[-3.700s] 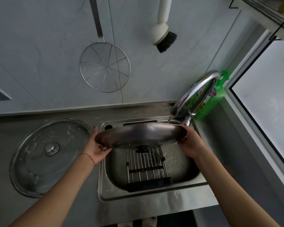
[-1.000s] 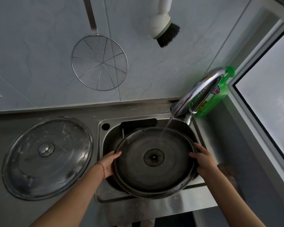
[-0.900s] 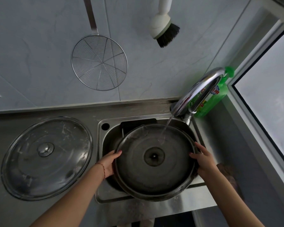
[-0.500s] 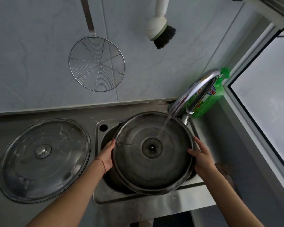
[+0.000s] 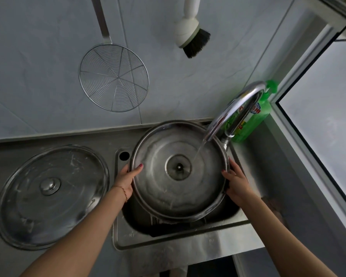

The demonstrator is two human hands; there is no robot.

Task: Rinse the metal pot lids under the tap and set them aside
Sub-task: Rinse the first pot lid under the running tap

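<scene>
A round metal pot lid (image 5: 168,192) hangs over the sink (image 5: 168,239), underside up and tilted toward me. My left hand (image 5: 127,179) grips its left rim, thumb on the inner face. My right hand (image 5: 237,181) grips the right rim. Water runs from the curved chrome tap (image 5: 236,108) onto the lid just right of its centre boss. A second, larger metal lid (image 5: 48,196) with a knob lies flat on the steel counter to the left.
A green dish soap bottle (image 5: 254,118) stands behind the tap in the corner. A wire skimmer (image 5: 114,77) and a white-handled brush (image 5: 192,37) hang on the tiled wall. A window ledge (image 5: 300,156) runs along the right.
The lid went from held flat and edge-on to tilted with its underside facing me, then moved up and back under the tap. The stream now lands nearer its centre.
</scene>
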